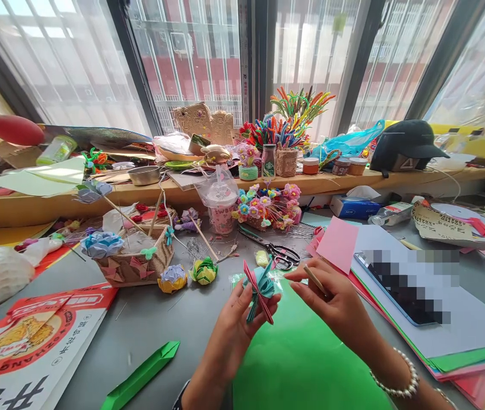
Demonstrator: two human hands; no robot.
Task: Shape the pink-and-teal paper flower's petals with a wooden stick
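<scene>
My left hand (232, 320) is closed around a pleated paper flower (261, 289) in teal and dark pink, its folded petals fanning out above my fingers. To its right, my right hand (337, 300) is raised with a short wooden stick (314, 279) tucked between its fingers. The thumb and index finger of that hand reach toward the flower without touching it. Both hands are over a glossy green sheet (297, 359). Just behind them lie black-handled scissors (282, 255) and a small pale yellow block (261, 258).
A folded green paper strip (142, 376) and a printed bag (32, 341) lie at left. Two paper flowers (203, 271) sit by a decorated box (133, 265). At right, a phone (400, 290) rests on stacked coloured paper (473, 324). A lidded cup (221, 208) stands behind.
</scene>
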